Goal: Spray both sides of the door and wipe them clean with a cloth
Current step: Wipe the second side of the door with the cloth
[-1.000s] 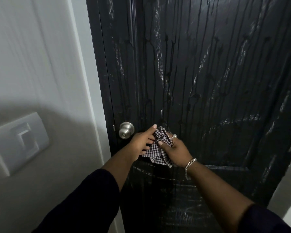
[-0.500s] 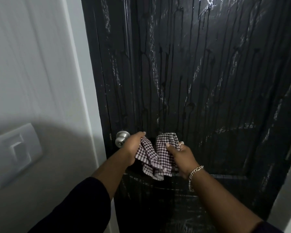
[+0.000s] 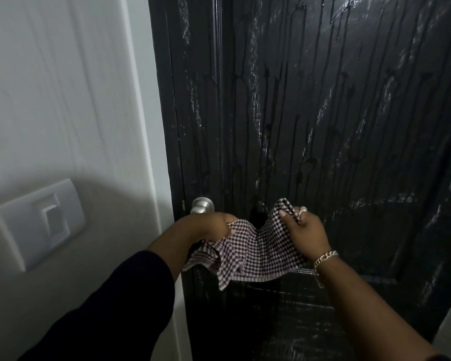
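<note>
Where both hands grip, cloth (image 3: 248,254) stretched between

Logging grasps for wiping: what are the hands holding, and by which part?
Both hold the checked cloth: left hand grips its left edge, right hand its upper right corner.

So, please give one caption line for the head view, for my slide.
Both hands, left hand and right hand, spread a checked cloth before the wet black door.

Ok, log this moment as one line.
door: wet, streaked | checked cloth: stretched between hands | left hand: grips one end | right hand: grips other end | wiping: not begun
</note>
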